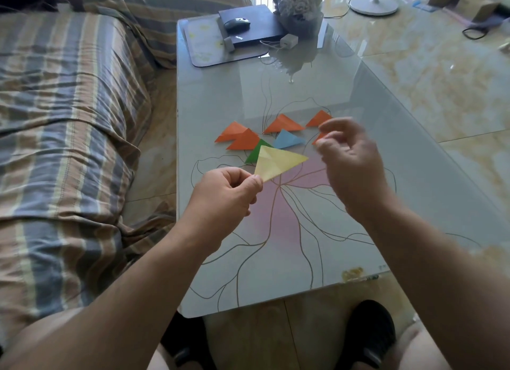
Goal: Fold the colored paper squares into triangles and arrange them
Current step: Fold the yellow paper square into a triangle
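We see the left hand (pixel 226 193) pinching a corner of a yellow folded triangle (pixel 278 161) above the glass table (pixel 303 231), while the right hand (pixel 350 159), blurred, hangs beside it with fingers loosely curled and holding nothing. On the table beyond lie orange triangles (pixel 242 137), a blue triangle (pixel 288 139) and a green triangle (pixel 256 153) partly hidden behind the yellow one. At the far end we note a mouse (pixel 236 23) on a dark laptop (pixel 254 27), and a striped sofa (pixel 69 121) to the left.
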A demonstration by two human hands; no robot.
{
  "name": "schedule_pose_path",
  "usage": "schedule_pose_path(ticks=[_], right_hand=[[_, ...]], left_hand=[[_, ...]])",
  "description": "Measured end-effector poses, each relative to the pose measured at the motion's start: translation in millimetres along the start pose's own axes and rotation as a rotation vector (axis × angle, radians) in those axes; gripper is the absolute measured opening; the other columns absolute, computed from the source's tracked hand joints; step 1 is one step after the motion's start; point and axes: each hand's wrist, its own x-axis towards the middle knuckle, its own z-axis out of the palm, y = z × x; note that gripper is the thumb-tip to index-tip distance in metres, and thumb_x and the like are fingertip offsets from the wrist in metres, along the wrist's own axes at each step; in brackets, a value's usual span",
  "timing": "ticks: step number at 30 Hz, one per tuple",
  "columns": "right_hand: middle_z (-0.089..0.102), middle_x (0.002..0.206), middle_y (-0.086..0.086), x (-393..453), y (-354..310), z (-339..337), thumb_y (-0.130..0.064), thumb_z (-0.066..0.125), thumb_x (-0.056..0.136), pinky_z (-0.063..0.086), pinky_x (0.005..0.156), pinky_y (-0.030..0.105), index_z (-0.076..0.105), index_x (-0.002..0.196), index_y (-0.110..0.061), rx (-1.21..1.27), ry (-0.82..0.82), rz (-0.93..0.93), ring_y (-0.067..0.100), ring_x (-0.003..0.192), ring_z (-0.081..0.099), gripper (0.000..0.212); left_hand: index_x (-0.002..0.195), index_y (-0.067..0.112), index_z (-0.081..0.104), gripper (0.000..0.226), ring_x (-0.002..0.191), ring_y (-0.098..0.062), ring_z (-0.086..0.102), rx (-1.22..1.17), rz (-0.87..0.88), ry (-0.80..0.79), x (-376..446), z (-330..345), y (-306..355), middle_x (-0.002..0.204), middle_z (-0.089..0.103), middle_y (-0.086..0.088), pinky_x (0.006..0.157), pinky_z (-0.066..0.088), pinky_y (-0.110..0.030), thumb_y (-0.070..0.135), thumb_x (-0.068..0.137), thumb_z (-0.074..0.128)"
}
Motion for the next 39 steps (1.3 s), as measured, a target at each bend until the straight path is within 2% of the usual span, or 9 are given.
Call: schedule_pose_path(ticks=[4,7,10,12,14,17,20,28,39], right_hand=[[0.061,0.117,-0.009,-11,10,8,-0.030,0.073,0.080,0.043,0.096,0.033,0.077,0.101,-0.034,-0.409,-0.255,-0.503,0.024,0.116,0.052,0.022],[0.066,0.110,-0.010,-14,17,15,-0.035,0.077,0.084,0.046,0.091,0.042,0.079,0.090,-0.033,-0.466,-0.288,-0.577,0.024,0.112,0.052,0.006],[0.067,0.099,-0.016,-13,17,15,-0.041,0.070,0.087,0.050,0.083,0.047,0.078,0.084,-0.034,-0.452,-0.263,-0.589,0.020,0.103,0.056,0.012],[0.066,0.095,-0.018,-13,17,16,-0.043,0.065,0.087,0.051,0.081,0.048,0.076,0.082,-0.035,-0.462,-0.255,-0.557,0.019,0.101,0.056,0.014],[0.066,0.093,-0.019,-13,19,17,-0.045,0.063,0.086,0.051,0.082,0.049,0.075,0.082,-0.035,-0.478,-0.259,-0.515,0.018,0.099,0.057,0.016],[0.065,0.091,-0.021,-12,20,20,-0.048,0.060,0.085,0.051,0.085,0.050,0.075,0.085,-0.036,-0.473,-0.272,-0.482,0.018,0.100,0.058,0.019],[0.066,0.089,-0.022,-14,17,20,-0.048,0.059,0.086,0.052,0.085,0.048,0.075,0.086,-0.037,-0.439,-0.272,-0.465,0.017,0.100,0.057,0.020],[0.069,0.091,-0.026,-12,17,17,-0.054,0.062,0.086,0.053,0.083,0.049,0.077,0.088,-0.039,-0.429,-0.258,-0.488,0.015,0.101,0.059,0.021],[0.071,0.090,-0.018,-7,15,9,-0.029,0.077,0.087,0.054,0.083,0.043,0.077,0.082,-0.035,-0.447,-0.279,-0.483,0.016,0.094,0.062,0.008]], left_hand=[[0.074,0.013,0.066,0.025,0.058,-0.017,0.047,-0.197,-0.249,-0.090,4,4,6,0.062,0.053,0.001,0.062,0.054,-0.035,0.018,0.097,0.058],[0.074,0.015,0.059,0.023,0.054,-0.016,0.042,-0.387,-0.414,-0.180,4,5,10,0.063,0.048,0.000,0.061,0.049,-0.032,0.020,0.096,0.054],[0.077,0.016,0.060,0.023,0.054,-0.015,0.045,-0.386,-0.450,-0.222,5,4,8,0.066,0.050,0.000,0.062,0.050,-0.034,0.026,0.097,0.055],[0.088,0.019,0.064,0.023,0.062,-0.016,0.054,-0.194,-0.319,-0.128,6,4,2,0.074,0.057,-0.003,0.067,0.056,-0.042,0.038,0.099,0.058],[0.097,0.031,0.068,0.018,0.075,-0.012,0.064,0.070,-0.026,-0.035,7,3,-4,0.085,0.066,-0.002,0.075,0.059,-0.045,0.048,0.094,0.066],[0.099,0.037,0.073,0.011,0.092,-0.002,0.066,0.382,0.404,0.023,5,2,-9,0.100,0.067,0.014,0.080,0.058,-0.029,0.044,0.090,0.074],[0.099,0.032,0.078,0.008,0.095,-0.003,0.063,0.492,0.604,0.132,5,3,-9,0.101,0.066,0.016,0.083,0.055,-0.023,0.034,0.092,0.076],[0.096,0.025,0.077,0.007,0.095,-0.013,0.063,0.596,0.691,0.147,9,0,-9,0.100,0.067,0.012,0.079,0.058,-0.040,0.027,0.094,0.071],[0.091,0.029,0.075,0.006,0.093,-0.008,0.064,0.568,0.625,0.169,11,-5,-6,0.097,0.066,0.018,0.083,0.056,-0.038,0.028,0.092,0.069]])
